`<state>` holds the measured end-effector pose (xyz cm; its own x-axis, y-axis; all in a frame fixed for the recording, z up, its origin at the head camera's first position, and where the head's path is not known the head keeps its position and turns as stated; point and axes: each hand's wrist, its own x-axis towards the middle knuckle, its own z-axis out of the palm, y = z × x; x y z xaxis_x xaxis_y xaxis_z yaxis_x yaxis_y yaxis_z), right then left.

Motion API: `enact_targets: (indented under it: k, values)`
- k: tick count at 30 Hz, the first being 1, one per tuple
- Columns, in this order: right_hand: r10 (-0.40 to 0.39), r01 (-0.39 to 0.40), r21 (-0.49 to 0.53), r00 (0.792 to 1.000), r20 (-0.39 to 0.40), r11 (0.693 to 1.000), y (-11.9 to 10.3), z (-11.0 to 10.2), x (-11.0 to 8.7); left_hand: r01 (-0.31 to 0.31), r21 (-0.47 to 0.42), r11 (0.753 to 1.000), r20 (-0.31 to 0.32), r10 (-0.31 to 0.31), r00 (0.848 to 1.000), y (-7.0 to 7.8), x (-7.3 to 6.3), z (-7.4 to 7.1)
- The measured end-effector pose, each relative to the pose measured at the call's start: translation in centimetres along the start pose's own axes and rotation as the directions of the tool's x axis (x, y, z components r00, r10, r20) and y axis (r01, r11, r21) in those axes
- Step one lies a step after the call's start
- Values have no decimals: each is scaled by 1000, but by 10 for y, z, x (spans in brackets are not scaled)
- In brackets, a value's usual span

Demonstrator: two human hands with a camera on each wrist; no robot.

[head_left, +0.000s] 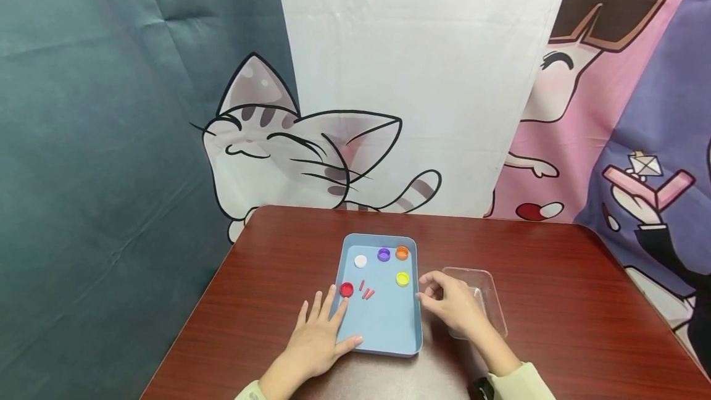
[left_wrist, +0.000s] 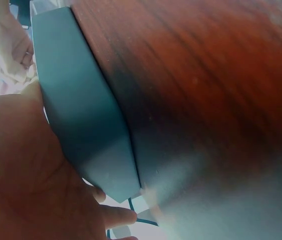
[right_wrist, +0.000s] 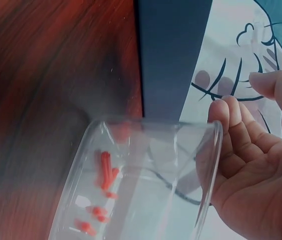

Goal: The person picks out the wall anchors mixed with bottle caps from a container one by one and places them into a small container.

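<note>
A left hand (head_left: 314, 339), fingers spread wide, is resting on a blue tray (head_left: 383, 329); a right hand (head_left: 454, 302) (thumb and fingers parted) is hovering near a clear box (head_left: 494, 301). Red sticks (head_left: 370, 294) are lying in the tray, near round caps (head_left: 402, 279).

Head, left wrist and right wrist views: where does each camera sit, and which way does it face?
Head: on the person's head, facing forward and down at the blue tray, table and backdrop; left hand, right hand and pale sleeves show.
Left wrist: on that wrist, looking along the tray's outer wall and the table; left hand large, right hand at upper left.
Right wrist: on that wrist, facing the clear container; the right hand shows at the right edge.
Shared: head and right wrist both show the container.
</note>
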<state>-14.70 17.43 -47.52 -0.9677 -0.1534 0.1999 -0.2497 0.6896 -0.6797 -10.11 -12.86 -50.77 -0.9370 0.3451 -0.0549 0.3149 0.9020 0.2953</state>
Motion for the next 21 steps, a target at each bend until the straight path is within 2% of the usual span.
enact_targets:
  k: [6,12,21]
  values:
    - [18,-19,47,1000,12,999,-6,8,3,3,-6,1000,11,-3,1000,1,0,0]
    - [38,-40,48,999,29,998,-11,18,5,4,1,1000,15,-4,1000,1,-1,0]
    - [-12,12,71,1000,1,997,-19,35,13,7,8,1000,10,-7,1000,1,-1,0]
